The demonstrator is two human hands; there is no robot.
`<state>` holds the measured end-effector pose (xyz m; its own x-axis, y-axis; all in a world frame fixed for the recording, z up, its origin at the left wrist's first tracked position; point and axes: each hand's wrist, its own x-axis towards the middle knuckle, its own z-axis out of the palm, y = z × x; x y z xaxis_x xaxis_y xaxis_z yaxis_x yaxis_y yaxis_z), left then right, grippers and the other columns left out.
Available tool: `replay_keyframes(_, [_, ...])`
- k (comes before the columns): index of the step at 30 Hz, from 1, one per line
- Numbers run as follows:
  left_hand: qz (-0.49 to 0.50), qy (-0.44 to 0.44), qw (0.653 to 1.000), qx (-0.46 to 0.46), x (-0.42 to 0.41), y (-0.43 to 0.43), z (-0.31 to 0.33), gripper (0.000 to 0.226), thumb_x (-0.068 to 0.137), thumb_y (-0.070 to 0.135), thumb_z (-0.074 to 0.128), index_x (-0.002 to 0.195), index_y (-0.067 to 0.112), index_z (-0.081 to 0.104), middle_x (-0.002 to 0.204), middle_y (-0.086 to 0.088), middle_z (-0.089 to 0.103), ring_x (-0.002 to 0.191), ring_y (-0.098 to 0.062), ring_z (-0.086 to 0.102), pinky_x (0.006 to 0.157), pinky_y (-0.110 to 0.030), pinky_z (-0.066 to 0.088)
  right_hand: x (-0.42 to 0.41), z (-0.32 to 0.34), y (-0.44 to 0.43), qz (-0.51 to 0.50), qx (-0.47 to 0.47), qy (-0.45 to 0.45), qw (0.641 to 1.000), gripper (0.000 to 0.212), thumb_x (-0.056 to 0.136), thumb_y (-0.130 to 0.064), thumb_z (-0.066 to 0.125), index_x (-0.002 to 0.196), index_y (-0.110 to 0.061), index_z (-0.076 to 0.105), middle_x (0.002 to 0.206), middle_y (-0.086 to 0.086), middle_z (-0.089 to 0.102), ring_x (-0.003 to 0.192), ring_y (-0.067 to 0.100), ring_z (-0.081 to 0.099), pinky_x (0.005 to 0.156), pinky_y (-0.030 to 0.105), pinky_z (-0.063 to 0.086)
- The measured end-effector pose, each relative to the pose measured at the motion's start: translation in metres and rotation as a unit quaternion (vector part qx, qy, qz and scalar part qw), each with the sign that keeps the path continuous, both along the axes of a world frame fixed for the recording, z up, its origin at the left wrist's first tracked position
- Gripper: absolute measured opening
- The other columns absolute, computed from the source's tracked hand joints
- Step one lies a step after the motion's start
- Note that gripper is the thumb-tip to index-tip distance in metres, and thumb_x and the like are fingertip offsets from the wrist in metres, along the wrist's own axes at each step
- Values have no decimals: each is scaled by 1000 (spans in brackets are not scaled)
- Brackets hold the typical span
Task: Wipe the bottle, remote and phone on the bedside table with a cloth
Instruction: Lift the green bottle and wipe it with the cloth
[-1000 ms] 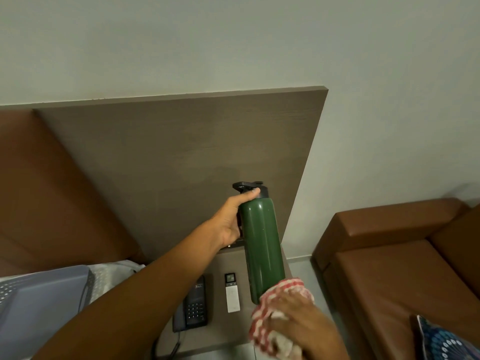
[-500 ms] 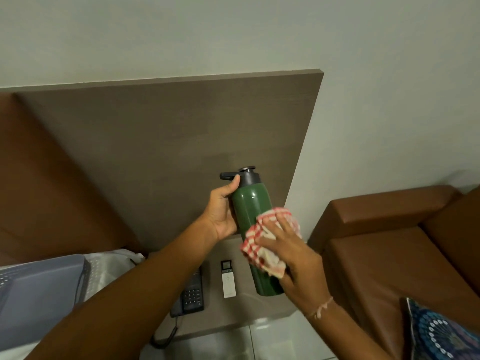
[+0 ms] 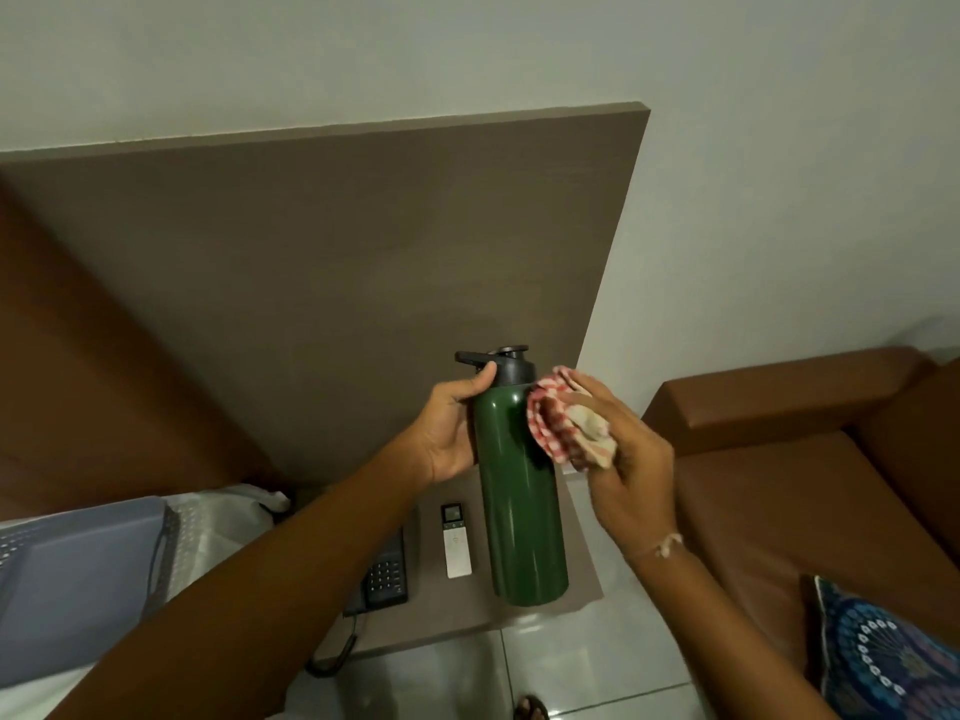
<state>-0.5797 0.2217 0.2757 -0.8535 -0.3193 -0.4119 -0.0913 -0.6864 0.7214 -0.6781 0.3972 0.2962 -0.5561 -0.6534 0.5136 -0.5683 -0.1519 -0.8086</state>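
A tall dark green bottle (image 3: 522, 511) with a black cap is held upright in the air above the bedside table (image 3: 582, 579). My left hand (image 3: 449, 428) grips its upper left side, thumb on the cap. My right hand (image 3: 623, 459) presses a bunched red-and-white checked cloth (image 3: 558, 428) against the bottle's right shoulder, just below the cap. On the table lie a slim white remote (image 3: 456, 540) and, left of it, a dark desk phone (image 3: 384, 576), partly hidden by my left forearm.
A wooden headboard panel (image 3: 337, 252) rises behind the table. A brown leather sofa (image 3: 779, 459) stands to the right with a blue patterned cushion (image 3: 883, 657). A grey pillow (image 3: 78, 574) lies on the bed at left. White floor tiles (image 3: 561, 662) show below.
My right hand has slid the cloth up the bottle, from its base to mid-body and now to the right shoulder near the cap. The left hand keeps its grip on the bottle.
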Motion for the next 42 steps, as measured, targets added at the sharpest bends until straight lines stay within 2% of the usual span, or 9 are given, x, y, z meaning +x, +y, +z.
replay_keyframes(7, [78,-25,997,-13,-22,-6,-26,57,66,47,76,105,5,74,101,-15,75,91,-29,73,82,-39,57,22,-62,21,10,164,103,981,38,85,-20,65,121,-34,61,142,-6,50,136,16,41,102,43,46])
replay_keyframes(11, [108,-55,992,-45,-27,-19,-55,37,79,44,68,93,10,79,95,-12,76,85,-27,74,74,-37,60,36,-113,62,38,205,221,953,36,70,-24,73,106,-27,71,125,2,65,120,25,53,76,40,59])
replay_keyframes(13, [117,-79,988,-56,-32,-22,-71,36,83,42,68,97,10,77,97,-11,77,88,-26,74,73,-36,60,30,-141,71,39,218,148,964,52,63,-3,81,112,-18,70,128,4,62,122,20,52,86,34,55])
replay_keyframes(16, [139,-106,978,-117,-47,-23,-107,44,75,37,77,109,9,73,103,-9,77,96,-25,73,76,-34,61,21,-170,71,-49,226,-127,964,55,81,10,57,120,-29,63,125,-8,65,118,11,58,96,26,47])
replay_keyframes(19, [170,-158,944,-236,-60,-19,-162,50,66,27,89,112,16,72,102,-1,76,94,-19,73,75,-26,61,0,-205,57,-208,156,-314,913,45,88,7,54,104,-33,66,97,-23,71,92,-4,65,78,15,52])
replay_keyframes(22, [187,-172,918,-305,-68,-10,-234,57,52,28,95,101,38,68,95,16,75,90,-6,71,69,-17,58,-23,-255,50,-274,121,-429,852,38,89,5,54,111,-25,62,102,-8,69,100,13,64,79,19,49])
replay_keyframes(28, [174,-169,878,-412,-71,18,-354,68,54,46,92,109,52,52,107,26,67,103,-5,67,85,-17,56,-40,-346,49,-296,178,-509,788,13,91,-19,57,94,-30,62,97,-6,69,93,22,66,86,44,54])
replay_keyframes(33, [170,-179,861,-445,-69,26,-421,76,55,42,92,119,30,54,111,14,68,105,-11,67,91,-32,57,-44,-393,49,-298,149,-563,756,13,91,-20,58,87,-30,65,77,-14,75,84,17,69,65,29,56])
replay_keyframes(42, [140,-175,833,-505,-75,32,-428,69,60,44,89,118,37,52,108,25,63,104,-1,64,85,-15,54,-41,-405,52,-299,156,-581,741,12,92,-22,55,92,-29,64,97,-3,70,92,22,67,70,33,54])
